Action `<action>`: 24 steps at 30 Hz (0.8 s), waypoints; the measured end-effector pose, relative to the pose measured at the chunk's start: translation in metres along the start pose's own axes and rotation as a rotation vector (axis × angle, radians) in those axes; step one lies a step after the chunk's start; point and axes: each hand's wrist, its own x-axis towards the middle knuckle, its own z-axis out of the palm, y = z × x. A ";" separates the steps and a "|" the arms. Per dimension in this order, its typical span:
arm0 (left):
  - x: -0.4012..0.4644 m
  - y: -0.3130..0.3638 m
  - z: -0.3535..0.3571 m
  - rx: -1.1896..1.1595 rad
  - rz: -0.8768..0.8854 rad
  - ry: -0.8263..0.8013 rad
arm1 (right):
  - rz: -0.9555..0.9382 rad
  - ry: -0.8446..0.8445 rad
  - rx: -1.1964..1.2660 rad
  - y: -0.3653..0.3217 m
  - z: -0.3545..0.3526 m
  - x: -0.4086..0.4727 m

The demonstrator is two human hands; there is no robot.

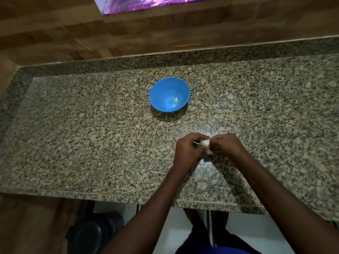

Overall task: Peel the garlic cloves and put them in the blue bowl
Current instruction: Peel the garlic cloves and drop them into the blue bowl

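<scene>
Garlic [204, 143], a small white piece with papery skin, is held between a person's two hands just above a speckled granite bench [91, 134], near its front edge. The left hand [189, 149] has its fingers curled round the left side of the piece, while the right hand [224, 146] pinches its right side, so that only a little of the white surface shows between them. Whether it is a single clove or a small cluster cannot be told. Well beyond the hands, toward the back of the bench, stands a blue bowl [161, 92], upright and apart from everything else. Inside it, low on the right of its floor, lie a few small pale pieces [175, 100], too small to identify for certain. A wood-patterned wall [55, 33] rises behind the bench, with a shiny purple sheet [156, 2] at the top of the view.
</scene>
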 end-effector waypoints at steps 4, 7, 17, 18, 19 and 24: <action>-0.003 -0.001 -0.003 -0.032 -0.046 0.084 | 0.025 0.043 0.029 0.002 0.000 0.007; 0.001 -0.014 -0.011 0.008 -0.104 0.175 | 0.009 0.048 0.031 0.008 -0.004 0.008; 0.004 -0.035 -0.023 0.538 0.074 0.171 | 0.019 -0.011 -0.057 0.024 -0.014 0.006; -0.002 -0.030 -0.020 0.577 0.097 0.182 | 0.009 -0.009 -0.065 0.026 -0.015 0.005; -0.010 -0.025 -0.016 0.590 0.121 0.185 | -0.003 -0.001 -0.083 0.028 -0.016 0.005; -0.043 -0.026 0.009 0.532 0.181 0.064 | -0.064 0.099 -0.243 0.033 -0.015 0.004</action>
